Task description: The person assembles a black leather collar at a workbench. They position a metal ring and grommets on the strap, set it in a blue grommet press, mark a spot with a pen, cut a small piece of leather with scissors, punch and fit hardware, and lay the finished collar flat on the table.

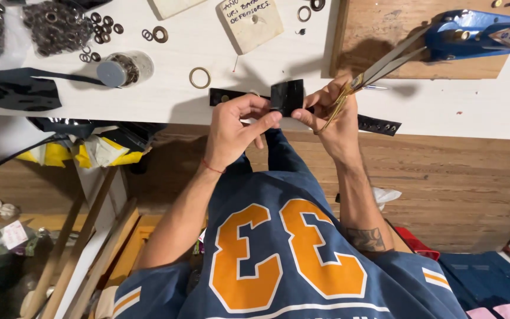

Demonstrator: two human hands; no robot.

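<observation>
- We have the left hand [231, 133] and the right hand [334, 121] together at the near edge of the white worktable [455, 109], both closed on one small folded piece of black material [287, 95].
- The left thumb and forefinger pinch its lower left corner; the right thumb and forefinger clamp the opposite side, so the piece sits between the two grips, lifted just off the table.
- The right hand also carries a pair of scissors [379, 70], brass handles in the palm, blades pointing up and away from the pinch, not touching the piece.
- Directly behind the grip lies a long black strap [378, 124] with a row of eyelets running out past the right hand.
- Well to the left of the grip we see a loose brass ring [199, 77] and a small jar [124, 69]; further left, heaps of dark metal rings [57, 25].
- We judge this a folding and aligning step. A cut would call for the left pinch to hold firm while the right hand shifts to the scissors.
</observation>
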